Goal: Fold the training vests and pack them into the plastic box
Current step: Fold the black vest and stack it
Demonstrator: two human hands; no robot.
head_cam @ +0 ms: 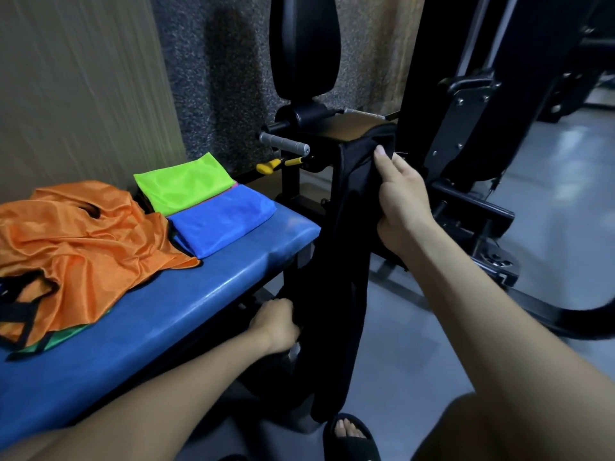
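Note:
A black vest (336, 261) hangs lengthwise in the air to the right of the blue bench (173, 311). My right hand (402, 201) grips its upper end, thumb on top. My left hand (276, 322) grips its left edge lower down, by the bench's end. On the bench lie a folded green vest (183, 183) and a folded blue vest (219, 221), side by side at the far end. An unfolded orange vest (76, 241) lies crumpled on the left, over a green one (56, 341). No plastic box is in view.
A black gym machine (466, 134) with a padded backrest (304, 44) stands behind and right of the bench. A grey handle (283, 143) and a yellow lever (269, 166) stick out near the bench's far end. Grey floor (416, 344) lies below; my sandalled foot (352, 437) shows at the bottom.

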